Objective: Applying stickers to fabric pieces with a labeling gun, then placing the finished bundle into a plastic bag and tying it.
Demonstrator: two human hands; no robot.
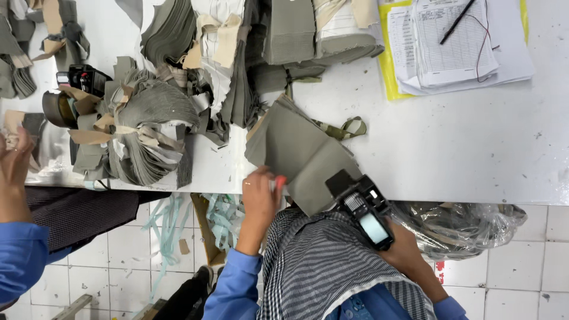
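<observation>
Seen from above, a person in blue sleeves and a black-and-white checked apron works at the edge of a white table (462, 148). The left hand (259, 198) pinches the near edge of a stack of grey-green fabric pieces (299, 151), fingers closed on the cloth. The stack is made of flat, cut panels of one dull olive-grey colour, fanned slightly so their corners do not line up, and it overhangs the table edge between the two hands. A strip of patterned tie (347, 128) pokes out from the far side of the stack. The right hand (406, 252) grips a black handheld labelling gun (364, 207), whose head touches the near corner of the stack. Beyond the left hand lie many bundles of similar grey fabric pieces (148, 118) tied with beige strips, and a second black labelling gun (83, 78). Far beyond the right hand sit printed paper forms (456, 41) on a yellow folder with a black pen (456, 21). Below the right hand hangs a clear plastic bag (462, 228). At the far left, another person's hand (15, 160) rests at the table edge.
</observation>
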